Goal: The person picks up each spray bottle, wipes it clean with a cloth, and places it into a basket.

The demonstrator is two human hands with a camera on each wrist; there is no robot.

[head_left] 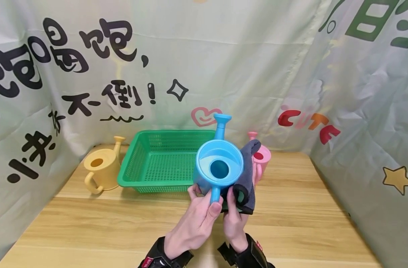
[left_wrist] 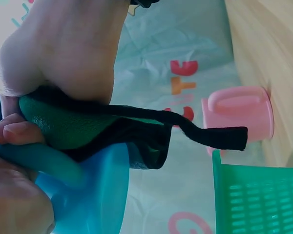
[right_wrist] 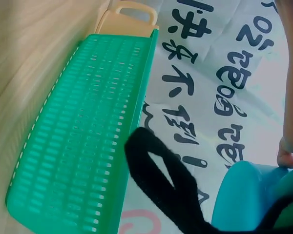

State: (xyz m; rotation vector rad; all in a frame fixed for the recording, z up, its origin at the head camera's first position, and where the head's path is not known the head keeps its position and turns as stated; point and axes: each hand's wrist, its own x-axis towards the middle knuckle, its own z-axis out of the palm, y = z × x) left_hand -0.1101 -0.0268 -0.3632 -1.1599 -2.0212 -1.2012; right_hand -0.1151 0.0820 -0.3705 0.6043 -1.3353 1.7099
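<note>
A blue watering can (head_left: 220, 162) is held up above the table, its spout pointing away and its round opening facing me. My left hand (head_left: 198, 223) grips it by the handle, the thumb lying along the handle's lower end. Against the can's right side my right hand (head_left: 235, 223) holds a folded grey cloth (head_left: 249, 169) with a black edge and green underside, its thumb pressed on the fold. In the left wrist view the cloth (left_wrist: 68, 124) lies close against the blue can (left_wrist: 93, 195), and a black strip of edging hangs out from it.
A green plastic basket (head_left: 130, 173) stands behind the hands on the wooden table (head_left: 123, 230). The yellow watering can (head_left: 105, 167) is to its left. A pink watering can (head_left: 263, 158) stands to the right, partly hidden by the cloth. Printed fabric (head_left: 257, 56) walls the table's back and sides.
</note>
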